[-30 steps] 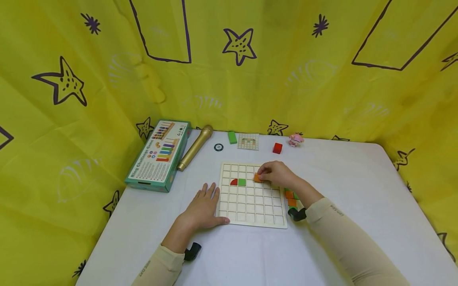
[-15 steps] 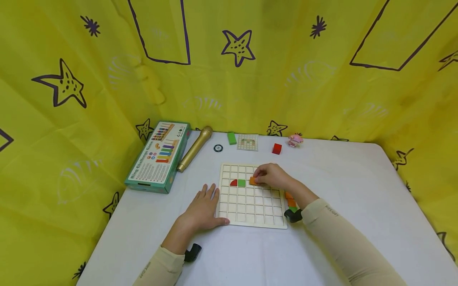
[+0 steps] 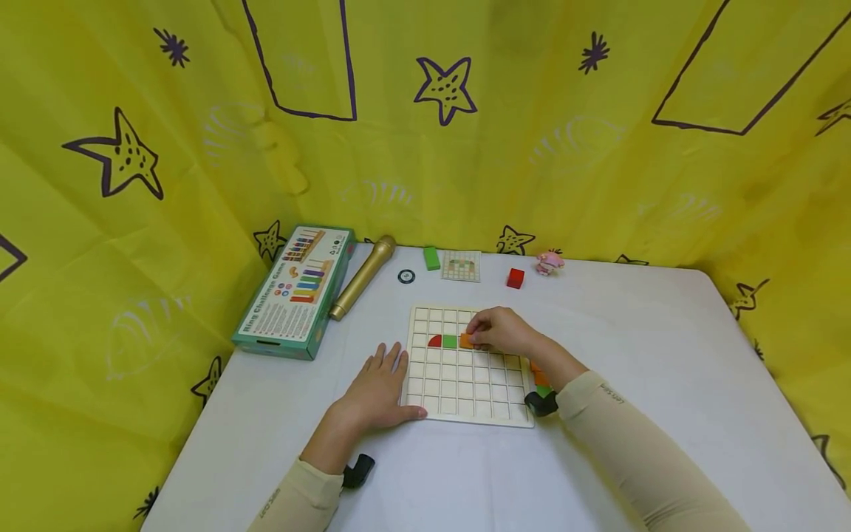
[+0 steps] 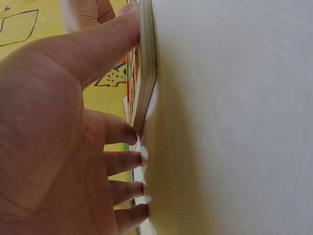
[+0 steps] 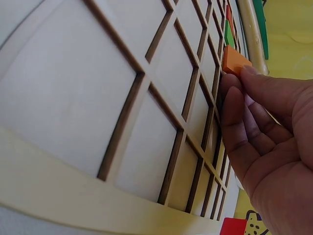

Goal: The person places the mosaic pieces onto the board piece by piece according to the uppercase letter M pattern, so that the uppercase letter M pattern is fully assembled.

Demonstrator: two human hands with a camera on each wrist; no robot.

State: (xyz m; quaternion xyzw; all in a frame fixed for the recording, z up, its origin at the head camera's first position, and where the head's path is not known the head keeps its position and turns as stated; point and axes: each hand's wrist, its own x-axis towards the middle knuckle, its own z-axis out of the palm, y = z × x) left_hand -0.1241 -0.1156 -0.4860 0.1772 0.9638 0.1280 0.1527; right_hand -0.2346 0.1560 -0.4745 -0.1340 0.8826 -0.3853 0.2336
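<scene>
A wooden grid board (image 3: 459,406) lies on the white table, with a red quarter-round piece (image 3: 435,340) and a green square piece (image 3: 450,341) side by side in one row. My right hand (image 3: 503,331) pinches an orange square block (image 3: 466,340) between thumb and fingers, just right of the green piece. In the right wrist view the orange block (image 5: 235,60) is tilted at the grid's surface. Fingers spread, my left hand (image 3: 375,388) rests at the board's left edge. Its thumb (image 4: 128,24) lies on the board's near corner.
Orange and green blocks (image 3: 540,377) lie right of the board, partly behind the right wrist. Beyond the board are a pattern card (image 3: 461,266), a green block (image 3: 431,258), a red cube (image 3: 515,278), a pink toy (image 3: 549,262) and a round token (image 3: 406,276). A gold microphone (image 3: 363,278) lies beside a game box (image 3: 295,292).
My right hand has moved the orange block left and slightly nearer, to beside the green piece. My left hand stays in place at the board's edge.
</scene>
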